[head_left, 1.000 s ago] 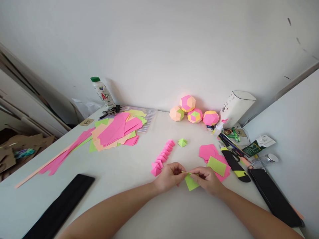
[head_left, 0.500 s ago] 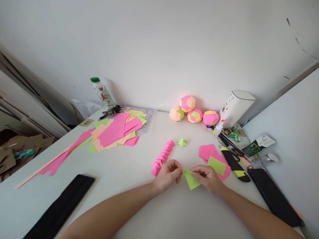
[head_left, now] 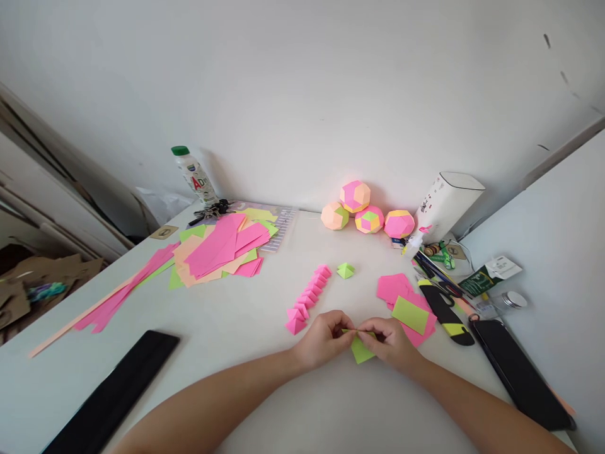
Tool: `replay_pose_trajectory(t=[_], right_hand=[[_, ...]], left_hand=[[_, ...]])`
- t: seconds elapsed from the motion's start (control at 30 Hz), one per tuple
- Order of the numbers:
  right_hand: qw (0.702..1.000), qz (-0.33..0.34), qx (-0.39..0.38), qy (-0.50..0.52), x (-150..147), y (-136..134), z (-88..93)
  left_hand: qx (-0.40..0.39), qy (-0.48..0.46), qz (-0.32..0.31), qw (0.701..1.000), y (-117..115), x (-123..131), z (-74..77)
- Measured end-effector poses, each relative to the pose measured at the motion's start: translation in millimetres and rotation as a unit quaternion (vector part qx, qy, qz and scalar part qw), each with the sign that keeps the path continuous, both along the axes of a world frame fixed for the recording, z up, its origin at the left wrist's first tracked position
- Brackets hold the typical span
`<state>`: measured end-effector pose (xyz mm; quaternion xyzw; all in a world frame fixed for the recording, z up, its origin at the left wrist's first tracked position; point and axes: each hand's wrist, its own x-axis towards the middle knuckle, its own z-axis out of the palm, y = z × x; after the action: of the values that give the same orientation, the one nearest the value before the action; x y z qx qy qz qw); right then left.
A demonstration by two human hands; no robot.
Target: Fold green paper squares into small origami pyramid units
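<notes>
A small green paper piece [head_left: 363,352] is pinched between both hands above the desk near its front. My left hand [head_left: 327,340] grips its upper left edge, and my right hand [head_left: 388,342] grips the upper right, fingertips nearly meeting. Just beyond my left hand runs a slanting row of folded pink paper pieces [head_left: 309,294], with one folded green piece [head_left: 345,270] beside its far end. Another green sheet [head_left: 410,314] rests on pink sheets [head_left: 394,287] to the right of my right hand.
Paper balls [head_left: 355,197] stand by the wall. Paper strips [head_left: 215,252] and a bottle [head_left: 196,178] are at the left back. A cutter [head_left: 447,313], a phone [head_left: 522,375] and a jar [head_left: 508,302] lie right; a black object [head_left: 116,391] is front left.
My left hand has moved right and down and taken hold of the green paper's edge. The paper has shifted slightly down, and its top is now hidden by the fingers.
</notes>
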<state>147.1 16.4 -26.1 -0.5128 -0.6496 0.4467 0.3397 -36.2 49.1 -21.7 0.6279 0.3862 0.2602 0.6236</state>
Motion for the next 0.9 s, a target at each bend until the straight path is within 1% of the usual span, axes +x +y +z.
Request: replay_pose_trajectory(t=[0.13, 0.27, 0.4, 0.5, 0.57, 0.6, 0.73, 0.9], right_hand=[[1.0, -0.015, 0.011, 0.0, -4.9, -1.3, 6.1], [0.998, -0.041, 0.0, 0.042, -4.7, -0.7, 9.6], [0.99, -0.08, -0.043, 0.108, 0.0, 2.0, 9.1], [0.981, -0.096, -0.052, 0.159, 3.5, 3.3, 8.2], [0.981, -0.086, -0.053, 0.168, 4.6, 3.0, 7.2], [0.983, -0.069, -0.055, 0.163, 4.8, 2.5, 6.5], [0.994, 0.002, -0.049, 0.102, 4.0, 0.9, 3.2], [0.999, 0.004, -0.012, 0.048, 3.0, 1.9, 3.6]], left_hand=[[0.003, 0.012, 0.005, 1.0, -1.5, 2.2, 3.3], [-0.017, -0.013, 0.006, 1.0, -0.9, 1.1, 3.3], [-0.062, -0.056, 0.031, 0.996, 2.6, -1.1, -0.8], [-0.106, -0.094, 0.047, 0.989, 5.7, -1.8, -3.0], [-0.117, -0.103, 0.05, 0.987, 6.7, -1.9, -3.4], [-0.115, -0.101, 0.048, 0.987, 6.9, -1.8, -3.3], [-0.087, -0.074, 0.033, 0.993, 5.5, -0.6, -1.9], [-0.054, -0.044, 0.016, 0.997, 3.3, 3.5, 0.5]])
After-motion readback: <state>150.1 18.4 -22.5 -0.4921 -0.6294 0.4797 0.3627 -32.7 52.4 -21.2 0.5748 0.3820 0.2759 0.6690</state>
